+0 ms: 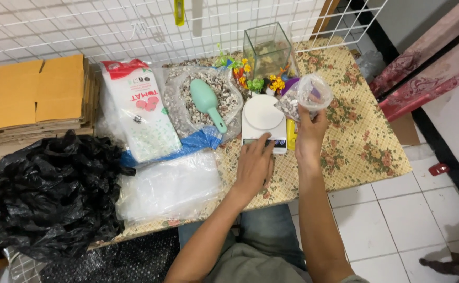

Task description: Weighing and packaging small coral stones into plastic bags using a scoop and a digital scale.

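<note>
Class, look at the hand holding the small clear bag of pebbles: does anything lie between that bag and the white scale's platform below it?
Nothing visible does. The right hand holds the bag just beside the scale, whose platform is bare; the left hand touches only its front edge.

White pouch (141,112) with red top left of the pebble bag (203,102), scale's dark screen (263,141), seemingly lit

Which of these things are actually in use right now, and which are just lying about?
In use: left hand at white scale; right hand holding small clear bag of pebbles.
Lying about: black plastic bag, cardboard stack, glass tank, printed white pouch.
</note>
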